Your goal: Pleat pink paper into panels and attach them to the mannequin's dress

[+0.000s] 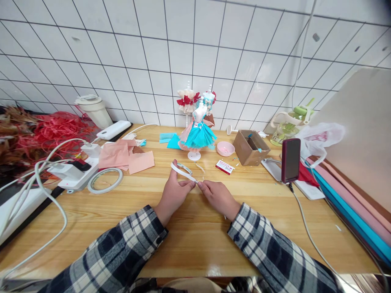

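Near the middle of the wooden table, my left hand [174, 192] is closed on a thin white tape roll [183, 172], its ring standing out above the fingers. My right hand [218, 196] is pinched at the tape's end, its fingertips almost touching those of my left hand. Whatever lies between the right fingertips is too small to make out clearly. Just beyond both hands, a small dress form wears a turquoise and pink dress [199, 135]. A red and white card [225, 167] lies to the right of it.
Pink fabric pieces [142, 162], another tape roll [105, 180] and a power strip with cables [77, 173] are at left. A pink bowl [225, 148], cardboard box [251, 147] and upright phone [291, 160] stand at right. Rolled fabrics [351, 199] line the right edge.
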Action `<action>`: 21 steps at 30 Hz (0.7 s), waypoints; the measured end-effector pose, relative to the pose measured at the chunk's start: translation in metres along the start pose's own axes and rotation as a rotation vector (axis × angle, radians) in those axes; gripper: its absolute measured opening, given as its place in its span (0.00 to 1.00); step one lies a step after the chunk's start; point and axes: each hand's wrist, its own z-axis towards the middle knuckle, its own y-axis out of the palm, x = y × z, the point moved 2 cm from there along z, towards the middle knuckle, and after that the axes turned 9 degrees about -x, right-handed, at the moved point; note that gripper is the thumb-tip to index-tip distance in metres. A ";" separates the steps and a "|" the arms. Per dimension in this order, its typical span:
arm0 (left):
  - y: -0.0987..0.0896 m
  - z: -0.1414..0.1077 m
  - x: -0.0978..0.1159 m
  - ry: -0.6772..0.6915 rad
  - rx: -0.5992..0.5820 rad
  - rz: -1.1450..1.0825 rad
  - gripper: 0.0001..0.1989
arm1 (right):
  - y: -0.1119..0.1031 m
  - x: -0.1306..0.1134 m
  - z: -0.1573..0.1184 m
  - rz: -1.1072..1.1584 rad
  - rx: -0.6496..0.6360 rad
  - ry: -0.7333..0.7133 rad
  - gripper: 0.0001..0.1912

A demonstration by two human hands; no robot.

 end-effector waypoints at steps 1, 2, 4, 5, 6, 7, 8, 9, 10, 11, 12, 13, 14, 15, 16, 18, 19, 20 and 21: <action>0.000 0.000 0.000 -0.001 0.002 0.010 0.55 | 0.001 0.000 0.001 0.005 0.008 -0.001 0.26; 0.000 0.000 -0.001 -0.002 0.004 0.015 0.55 | 0.002 0.000 0.001 0.013 0.015 -0.003 0.25; 0.000 0.000 -0.002 -0.001 0.004 0.010 0.55 | 0.004 0.001 0.003 0.040 0.024 -0.006 0.25; 0.000 -0.001 -0.002 0.000 0.004 0.006 0.55 | 0.005 0.001 0.003 0.059 0.027 -0.009 0.25; 0.000 -0.001 -0.002 0.002 0.005 0.002 0.55 | 0.005 0.001 0.004 0.082 0.028 -0.010 0.25; 0.001 -0.001 -0.002 0.003 0.004 0.000 0.55 | 0.006 0.002 0.004 0.105 0.027 -0.009 0.25; 0.001 -0.001 -0.002 0.002 0.005 0.004 0.55 | 0.006 0.002 0.004 0.127 0.027 -0.007 0.25; 0.001 -0.001 -0.001 0.000 0.005 0.011 0.55 | 0.007 0.003 0.005 0.149 0.028 -0.004 0.26; 0.001 -0.002 -0.001 -0.003 0.004 0.017 0.54 | 0.007 0.003 0.005 0.174 0.027 -0.002 0.26; 0.001 -0.002 -0.001 -0.004 0.003 0.020 0.54 | 0.007 0.004 0.005 0.201 0.023 -0.001 0.26; 0.001 -0.002 0.000 -0.004 0.002 0.020 0.54 | 0.007 0.005 0.005 0.229 0.018 -0.001 0.26; 0.001 -0.002 0.000 -0.002 0.000 0.019 0.54 | 0.007 0.005 0.006 0.257 0.010 -0.003 0.27; 0.001 -0.001 0.000 -0.001 -0.002 0.016 0.54 | 0.008 0.006 0.006 0.281 0.003 -0.006 0.27; 0.001 -0.001 -0.001 0.000 -0.005 0.012 0.54 | 0.008 0.007 0.007 0.299 -0.004 -0.009 0.27; 0.001 -0.001 -0.001 0.000 -0.010 0.008 0.54 | 0.008 0.008 0.007 0.309 -0.010 -0.013 0.27; 0.002 -0.001 -0.002 -0.003 -0.021 -0.002 0.54 | 0.008 0.010 0.008 0.314 -0.014 -0.014 0.28; 0.002 -0.001 -0.002 -0.005 -0.026 -0.009 0.54 | 0.008 0.011 0.009 0.311 -0.018 -0.012 0.28; 0.002 -0.001 -0.002 -0.010 -0.030 -0.018 0.55 | 0.008 0.012 0.009 0.307 -0.025 -0.008 0.28; 0.002 -0.001 -0.003 -0.018 -0.036 -0.025 0.55 | 0.007 0.013 0.009 0.300 -0.033 -0.004 0.28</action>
